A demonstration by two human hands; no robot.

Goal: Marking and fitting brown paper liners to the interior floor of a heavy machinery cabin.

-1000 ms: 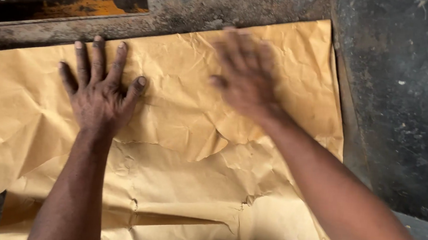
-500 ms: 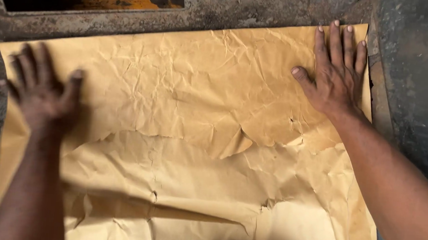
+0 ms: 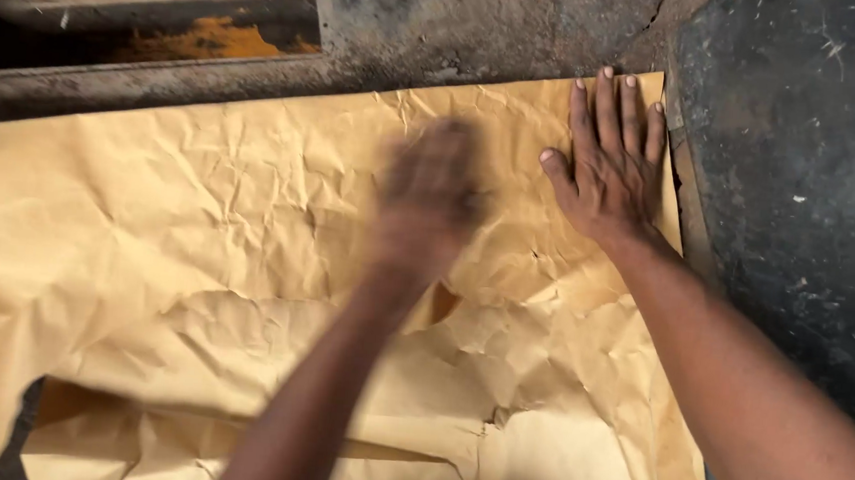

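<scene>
A crumpled tan paper (image 3: 196, 254) lies spread over a dark, grimy surface (image 3: 802, 196), covering most of the view from the left edge across to the right, with its near part torn and folded over itself. The right hand (image 3: 608, 162) rests flat on the far right corner of the paper, palm down, fingers together and straight, thumb spread to the left; it grasps nothing, only presses. The left hand (image 3: 429, 195) is over the middle of the paper, just left of the right hand, and is blurred; it looks flat and released, though whether it touches the sheet I cannot tell. Both forearms reach in from the near side. At the far left, beyond the paper's far edge, sits a dark recess (image 3: 141, 30) with orange-stained metal inside. A darker slab fills the right side
</scene>
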